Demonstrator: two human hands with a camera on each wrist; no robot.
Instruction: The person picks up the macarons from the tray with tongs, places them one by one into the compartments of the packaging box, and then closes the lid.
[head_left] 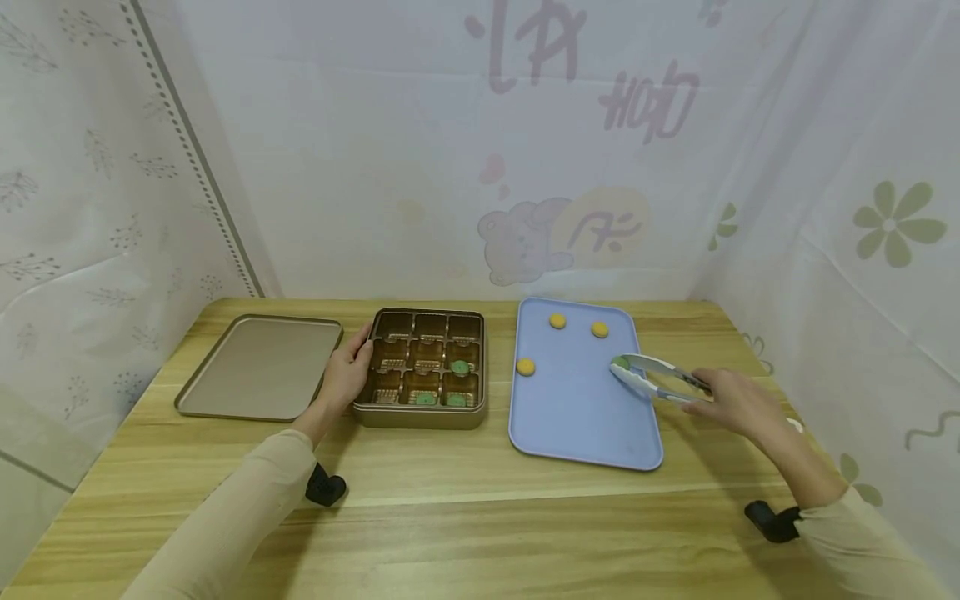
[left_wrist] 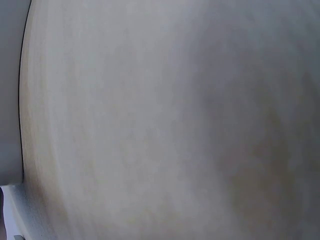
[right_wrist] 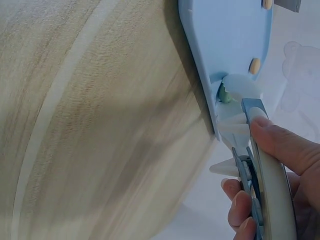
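Observation:
My left hand (head_left: 347, 371) holds the left side of a gold square tin (head_left: 420, 417) with a brown divided insert. Green cookies (head_left: 460, 367) lie in its middle-right, bottom-middle and bottom-right compartments. In my right hand (head_left: 738, 402) is a pair of tongs (right_wrist: 272, 185) with white tips, gripped by the handles. Between those tips, over the right part of a blue tray (head_left: 577, 425), sits another green cookie (right_wrist: 224, 94); whether it touches the tray I cannot tell. Three yellow cookies (head_left: 557, 321) rest on the tray. The left wrist view shows mostly blurred tabletop.
A flat gold lid (head_left: 262, 367) lies on the wooden table (head_left: 465, 533) left of the tin. Bare wood separates tin and tray. Printed white cloth (head_left: 375, 167) hangs behind the table and along both sides.

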